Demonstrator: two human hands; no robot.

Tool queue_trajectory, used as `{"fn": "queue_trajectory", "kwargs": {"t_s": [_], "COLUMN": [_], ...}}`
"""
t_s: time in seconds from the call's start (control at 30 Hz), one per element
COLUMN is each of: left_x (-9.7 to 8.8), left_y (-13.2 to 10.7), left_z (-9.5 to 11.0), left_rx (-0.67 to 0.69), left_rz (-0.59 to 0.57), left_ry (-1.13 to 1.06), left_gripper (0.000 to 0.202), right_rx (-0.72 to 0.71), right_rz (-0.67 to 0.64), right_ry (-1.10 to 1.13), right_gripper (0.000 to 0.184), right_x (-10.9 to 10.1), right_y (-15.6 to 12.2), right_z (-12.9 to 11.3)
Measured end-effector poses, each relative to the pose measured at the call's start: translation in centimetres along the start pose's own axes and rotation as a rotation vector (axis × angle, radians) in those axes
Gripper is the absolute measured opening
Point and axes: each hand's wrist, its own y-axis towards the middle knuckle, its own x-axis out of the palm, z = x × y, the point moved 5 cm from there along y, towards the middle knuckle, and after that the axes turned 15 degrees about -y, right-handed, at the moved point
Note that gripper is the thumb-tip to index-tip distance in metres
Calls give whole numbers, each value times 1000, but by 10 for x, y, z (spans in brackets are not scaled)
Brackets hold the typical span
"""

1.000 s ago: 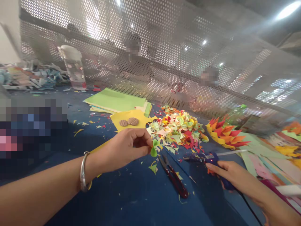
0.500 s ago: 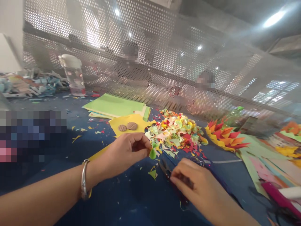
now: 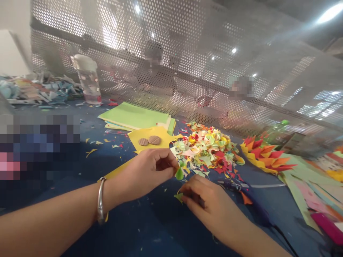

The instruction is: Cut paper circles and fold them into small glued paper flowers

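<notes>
My left hand (image 3: 146,173), a silver bangle on its wrist, pinches a small green folded paper piece (image 3: 179,174) between thumb and fingers just above the blue table. My right hand (image 3: 207,205) lies low on the table just right of it, fingers curled over the spot where the red-handled scissors lay. A dark bit shows between the fingers, and the fingertips touch a green paper scrap (image 3: 178,196). A blue glue gun (image 3: 242,189) lies on the table right of that hand, untouched.
A heap of small coloured paper pieces (image 3: 207,148) sits behind the hands, beside an orange and red paper flower (image 3: 265,157). A yellow sheet (image 3: 154,134) carries two brown discs (image 3: 150,140). Green paper stack (image 3: 134,116), clear bottle (image 3: 87,78) and perforated screen (image 3: 187,53) stand farther back, people behind it.
My right hand left the glue gun, moved left across the table and settled over the scissors. My left hand kept its pinch on the green piece.
</notes>
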Motion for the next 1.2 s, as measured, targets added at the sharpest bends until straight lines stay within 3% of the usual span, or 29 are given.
{"fn": "queue_trajectory", "kwargs": {"t_s": [0.23,1.07,1.2], "left_x": [0,10,9], "left_y": [1,-3,-4], "left_z": [4,1,3], "left_rx": [-9,-15,-3], "left_rz": [17,-57,-54], "left_ry": [26,137,152], "left_gripper": [3,5,5], "right_rx": [-70,-36,-46], "right_rz": [58,76,127], "right_ry": [-52,-149,-120], "right_gripper": [17,11,12], "right_x": [5,14,7], "right_y": [2,4,0], "right_z": [4,11,10]}}
